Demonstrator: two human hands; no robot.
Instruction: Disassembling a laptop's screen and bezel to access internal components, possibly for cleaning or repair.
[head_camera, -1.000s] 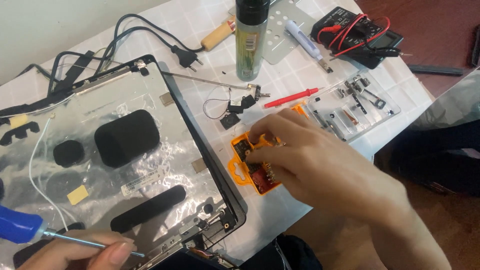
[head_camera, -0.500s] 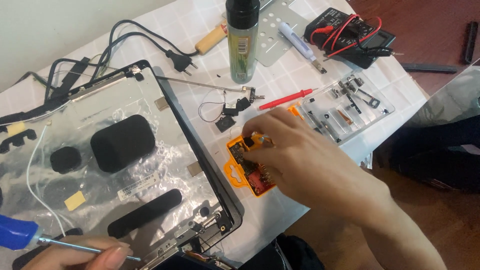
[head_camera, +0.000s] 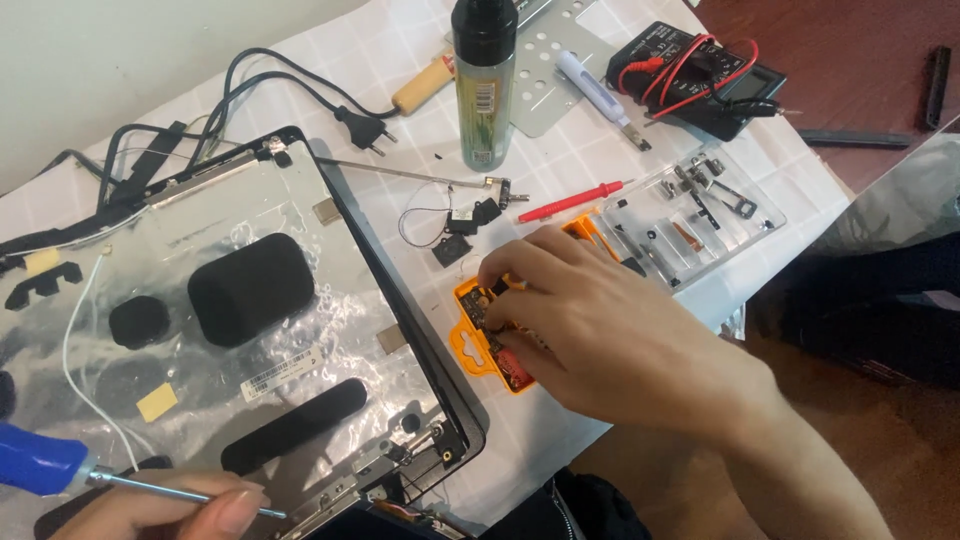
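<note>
Right hand (head_camera: 610, 330) still picking in orange bit case (head_camera: 470, 345), fingers pinching inside; left hand (head_camera: 160, 505) keeps gripping blue screwdriver (head_camera: 40, 458).

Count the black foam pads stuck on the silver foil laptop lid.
4 clearly: big rounded block, small round pad, long strip, notched piece. Others may be cut off at the left edge.

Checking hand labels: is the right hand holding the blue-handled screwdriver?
No, the right hand reaches into the orange plastic bit case, while the left hand holds the blue-handled screwdriver.
</note>
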